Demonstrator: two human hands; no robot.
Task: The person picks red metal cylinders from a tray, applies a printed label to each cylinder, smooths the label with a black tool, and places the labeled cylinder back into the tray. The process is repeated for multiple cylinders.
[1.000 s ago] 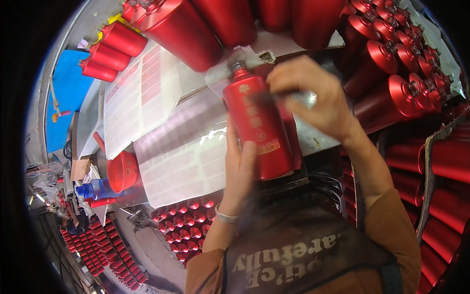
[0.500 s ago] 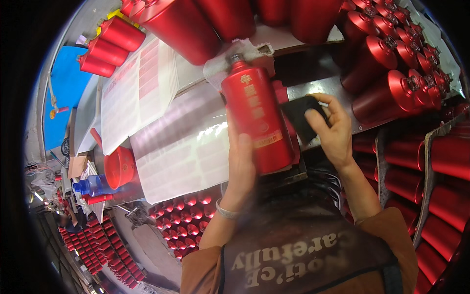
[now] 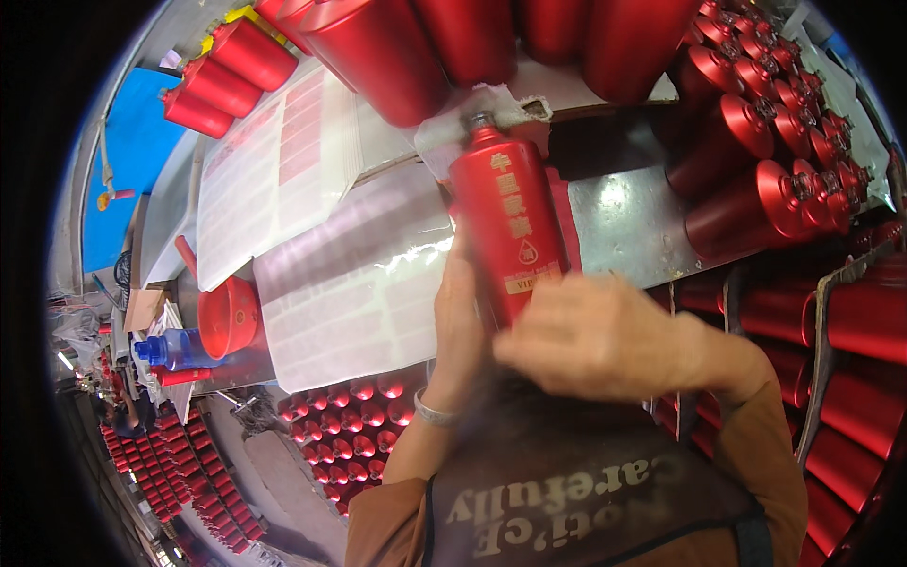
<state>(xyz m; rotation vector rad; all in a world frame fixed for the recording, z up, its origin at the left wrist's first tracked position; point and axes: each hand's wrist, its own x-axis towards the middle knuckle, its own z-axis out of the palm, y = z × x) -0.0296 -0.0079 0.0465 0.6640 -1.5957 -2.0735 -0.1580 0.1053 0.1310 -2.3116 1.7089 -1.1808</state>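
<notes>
A red bottle point(image 3: 505, 194) with gold lettering, a small gold label and a dark neck lies face up in front of me, its neck pointing away. My left hand point(image 3: 458, 307) is closed along its left side and holds it. Over the bottle's lower end is my right hand point(image 3: 605, 335), blurred, with its fingers curled in. Whatever those fingers hold is hidden. A white cloth point(image 3: 439, 128) lies beneath the bottle's neck, and red material point(image 3: 565, 213) shows along its right side.
Printed sheets point(image 3: 354, 302) cover the worktop to the left, near a red dipper point(image 3: 227, 317) and a blue bottle point(image 3: 179, 350). Large red bottles point(image 3: 378, 57) stand along the far edge. More red bottles point(image 3: 737, 213) crowd the right, above racks of bottles point(image 3: 860, 321).
My right hand has moved left and nearer, onto the bottle's lower end. The black pad it held beside the bottle is out of sight. My left hand keeps its hold.
</notes>
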